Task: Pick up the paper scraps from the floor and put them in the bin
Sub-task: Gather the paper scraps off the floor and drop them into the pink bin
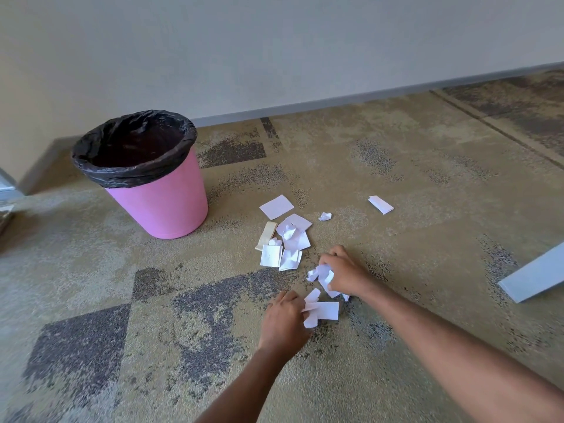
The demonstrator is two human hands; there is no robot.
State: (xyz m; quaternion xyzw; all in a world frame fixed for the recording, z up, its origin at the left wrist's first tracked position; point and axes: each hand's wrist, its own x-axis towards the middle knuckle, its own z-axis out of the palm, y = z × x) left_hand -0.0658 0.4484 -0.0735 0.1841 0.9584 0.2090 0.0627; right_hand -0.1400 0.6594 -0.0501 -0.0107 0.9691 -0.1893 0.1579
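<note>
Paper scraps, white, some flat & some crumpled, lie in a loose pile on the patterned beige-and-grey carpet floor, near the round pink plastic bin and to its right. Bin stands upright w/ a black plastic liner folded over its rim, close to the pale wall. Outliers: flat white square at pile's far edge, small crumpled ball near it, folded white strip well apart to the right, beige strip at pile's left side. Right hand is low over the carpet, fingers curled round a crumpled white wad. Left hand, nearer the camera, grips flat white pieces. Both hands sit on the pile's near side, apart from it. Pale grey-blue flat panel at right edge; can't tell what it is.
</note>
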